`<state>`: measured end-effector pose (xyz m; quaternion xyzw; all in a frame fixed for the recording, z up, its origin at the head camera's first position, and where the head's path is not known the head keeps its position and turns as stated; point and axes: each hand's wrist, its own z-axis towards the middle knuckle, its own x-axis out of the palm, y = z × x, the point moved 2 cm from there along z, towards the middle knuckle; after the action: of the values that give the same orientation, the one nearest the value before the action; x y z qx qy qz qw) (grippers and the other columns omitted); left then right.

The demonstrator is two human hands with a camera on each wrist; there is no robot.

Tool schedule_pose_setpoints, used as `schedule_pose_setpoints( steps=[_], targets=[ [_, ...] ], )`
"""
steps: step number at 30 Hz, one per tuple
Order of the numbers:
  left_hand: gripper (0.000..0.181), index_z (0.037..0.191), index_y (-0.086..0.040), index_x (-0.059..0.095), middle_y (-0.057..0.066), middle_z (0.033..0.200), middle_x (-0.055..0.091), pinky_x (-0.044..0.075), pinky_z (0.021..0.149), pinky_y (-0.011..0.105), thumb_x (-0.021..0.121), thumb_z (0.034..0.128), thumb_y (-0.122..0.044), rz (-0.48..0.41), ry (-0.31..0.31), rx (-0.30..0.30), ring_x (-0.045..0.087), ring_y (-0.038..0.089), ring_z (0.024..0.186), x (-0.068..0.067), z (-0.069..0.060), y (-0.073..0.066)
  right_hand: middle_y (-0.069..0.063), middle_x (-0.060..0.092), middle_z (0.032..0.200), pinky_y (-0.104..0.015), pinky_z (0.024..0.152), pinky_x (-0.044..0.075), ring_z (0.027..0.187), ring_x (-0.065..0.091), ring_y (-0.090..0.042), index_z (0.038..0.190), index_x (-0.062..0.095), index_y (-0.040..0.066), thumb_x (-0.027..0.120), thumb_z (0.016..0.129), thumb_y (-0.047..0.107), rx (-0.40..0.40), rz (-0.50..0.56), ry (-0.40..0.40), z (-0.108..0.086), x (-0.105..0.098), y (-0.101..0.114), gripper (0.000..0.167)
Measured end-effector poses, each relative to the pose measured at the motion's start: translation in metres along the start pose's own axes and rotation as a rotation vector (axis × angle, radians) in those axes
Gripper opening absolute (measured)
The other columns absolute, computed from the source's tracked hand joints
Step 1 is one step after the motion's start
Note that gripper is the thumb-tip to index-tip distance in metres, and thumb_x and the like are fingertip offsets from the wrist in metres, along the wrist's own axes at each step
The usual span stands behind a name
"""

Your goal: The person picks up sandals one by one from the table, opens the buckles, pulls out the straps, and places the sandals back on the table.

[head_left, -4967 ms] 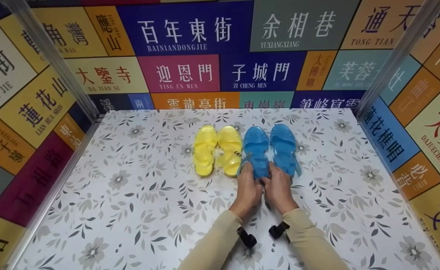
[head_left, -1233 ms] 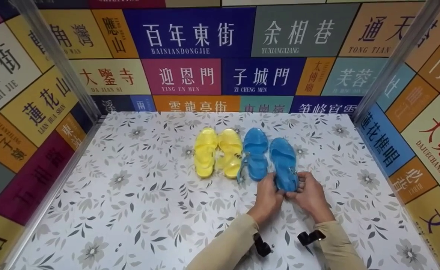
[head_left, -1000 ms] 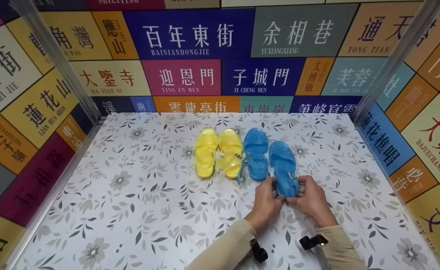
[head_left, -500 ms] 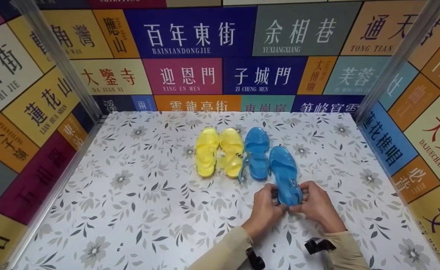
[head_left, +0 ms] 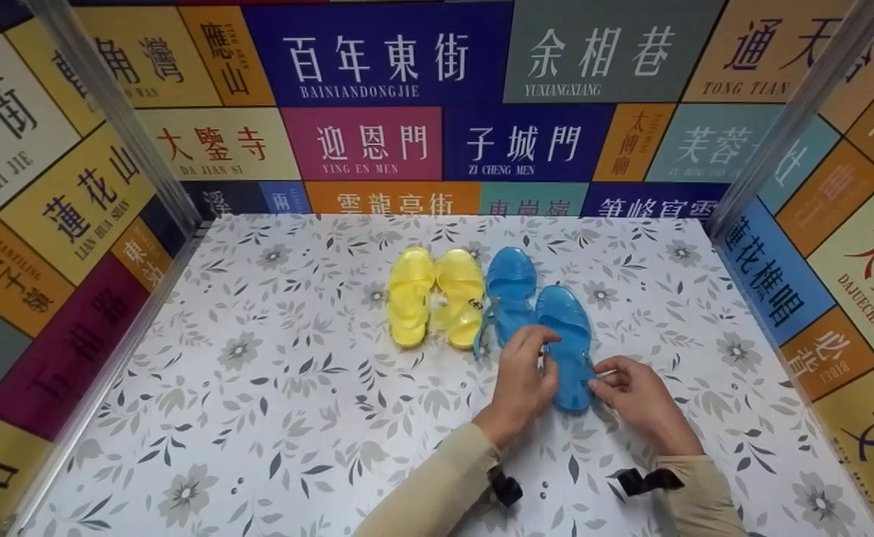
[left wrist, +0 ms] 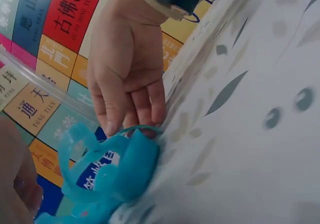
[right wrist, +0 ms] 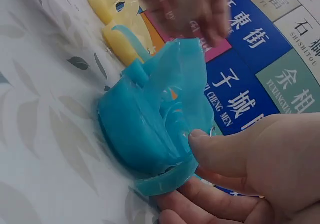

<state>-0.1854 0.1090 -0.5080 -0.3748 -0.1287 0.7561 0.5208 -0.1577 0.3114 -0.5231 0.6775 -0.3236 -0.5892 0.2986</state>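
A blue jelly sandal (head_left: 564, 317) lies on the floral-patterned surface, nearer to me than its mate, the other blue sandal (head_left: 510, 270). At its right side, my right hand (head_left: 640, 399) pinches the loose ankle strap (right wrist: 167, 179) between thumb and fingers. Over the left edge of the same sandal is my left hand (head_left: 520, 382), its fingers loosely bent. In the right wrist view the left hand (right wrist: 190, 7) is blurred above the upright strap, apparently apart from it. The left wrist view shows the right hand (left wrist: 131, 69) at the heel of the sandal (left wrist: 132, 166).
A pair of yellow sandals, a left one (head_left: 409, 298) and a right one (head_left: 459, 280), stands to the left of the blue pair, toes toward the back. Panels printed with characters (head_left: 377, 56) wall in the back and both sides.
Both hands drew the right blue sandal toward me from beside its mate. Since half a second ago, the left hand has left the heel and risen; the right hand has moved to the side strap.
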Motion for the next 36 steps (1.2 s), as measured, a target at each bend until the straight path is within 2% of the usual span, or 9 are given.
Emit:
schedule_pose_setpoints(
  steps=[3, 6, 10, 13, 17, 23, 28, 32, 36],
  targets=[
    [0.023, 0.111, -0.006, 0.072, 0.006, 0.114, 0.071, 0.052, 0.099, 0.022, 0.072, 0.0912, 0.006, 0.049, 0.099, 0.15, 0.068, 0.019, 0.11, 0.006, 0.018, -0.004, -0.013, 0.077, 0.102, -0.025, 0.072, 0.053, 0.089, 0.071, -0.018, 0.123, 0.065, -0.004, 0.071, 0.101, 0.013, -0.015, -0.007, -0.018, 0.001, 0.0, -0.001, 0.028],
    [0.021, 0.12, -0.007, 0.074, 0.005, 0.122, 0.073, 0.048, 0.106, 0.02, 0.072, 0.0988, -0.007, 0.112, 0.307, 0.213, 0.067, 0.017, 0.119, 0.017, 0.034, -0.002, -0.014, 0.077, 0.102, -0.025, 0.073, 0.054, 0.09, 0.071, -0.021, 0.121, 0.066, -0.004, 0.073, 0.099, 0.012, -0.031, -0.008, -0.036, 0.002, 0.002, -0.002, 0.028],
    [0.026, 0.125, -0.009, 0.076, 0.001, 0.124, 0.076, 0.047, 0.103, 0.015, 0.073, 0.0997, -0.012, 0.14, 0.584, 0.197, 0.068, 0.012, 0.12, 0.035, 0.042, 0.009, -0.014, 0.076, 0.1, -0.023, 0.074, 0.054, 0.09, 0.071, -0.02, 0.117, 0.067, -0.005, 0.076, 0.096, 0.011, -0.044, 0.012, -0.051, 0.005, 0.004, -0.005, 0.027],
    [0.026, 0.124, -0.007, 0.078, 0.001, 0.12, 0.077, 0.05, 0.099, 0.015, 0.075, 0.0976, -0.01, 0.107, 0.676, 0.117, 0.07, 0.01, 0.115, 0.044, 0.038, 0.019, -0.013, 0.076, 0.101, -0.022, 0.075, 0.055, 0.089, 0.071, -0.017, 0.116, 0.068, -0.005, 0.077, 0.096, 0.009, -0.05, 0.026, -0.05, 0.007, 0.005, -0.007, 0.026],
    [0.025, 0.122, -0.007, 0.079, 0.001, 0.117, 0.079, 0.05, 0.101, 0.02, 0.075, 0.0978, -0.012, 0.069, 0.679, 0.002, 0.071, 0.011, 0.112, 0.048, 0.033, 0.025, -0.012, 0.076, 0.1, -0.021, 0.075, 0.054, 0.088, 0.07, -0.016, 0.115, 0.07, -0.005, 0.077, 0.095, 0.008, -0.054, 0.036, -0.068, 0.007, 0.004, -0.008, 0.025],
    [0.021, 0.119, -0.012, 0.081, -0.003, 0.115, 0.079, 0.048, 0.103, 0.021, 0.074, 0.0996, -0.018, 0.047, 0.668, -0.094, 0.07, 0.011, 0.112, 0.047, 0.031, 0.028, -0.014, 0.077, 0.101, -0.02, 0.075, 0.055, 0.091, 0.072, -0.022, 0.115, 0.071, -0.004, 0.077, 0.095, 0.007, -0.072, 0.044, -0.089, 0.005, 0.001, -0.007, 0.023],
    [0.022, 0.12, -0.012, 0.08, -0.004, 0.117, 0.078, 0.048, 0.102, 0.019, 0.073, 0.1006, -0.019, -0.064, 0.652, -0.185, 0.068, 0.007, 0.113, 0.045, 0.022, 0.036, -0.015, 0.076, 0.104, -0.02, 0.078, 0.055, 0.095, 0.073, -0.024, 0.115, 0.072, -0.002, 0.076, 0.096, 0.005, -0.072, 0.042, -0.095, 0.004, 0.001, -0.007, 0.021],
    [0.023, 0.121, -0.015, 0.08, -0.006, 0.118, 0.077, 0.044, 0.107, 0.022, 0.071, 0.1012, -0.02, -0.125, 0.61, -0.237, 0.065, 0.005, 0.114, 0.047, 0.013, 0.038, -0.014, 0.076, 0.104, -0.02, 0.079, 0.054, 0.095, 0.072, -0.022, 0.114, 0.074, -0.001, 0.075, 0.095, 0.003, -0.075, 0.03, -0.117, 0.003, 0.001, -0.008, 0.019],
    [0.02, 0.119, -0.015, 0.08, -0.006, 0.114, 0.077, 0.042, 0.11, 0.024, 0.071, 0.1015, -0.019, -0.171, 0.543, -0.256, 0.064, 0.005, 0.113, 0.05, 0.005, 0.041, -0.015, 0.076, 0.104, -0.019, 0.079, 0.054, 0.094, 0.072, -0.022, 0.114, 0.075, -0.001, 0.077, 0.094, 0.002, -0.089, 0.03, -0.14, 0.003, 0.001, -0.008, 0.02]
  ],
)
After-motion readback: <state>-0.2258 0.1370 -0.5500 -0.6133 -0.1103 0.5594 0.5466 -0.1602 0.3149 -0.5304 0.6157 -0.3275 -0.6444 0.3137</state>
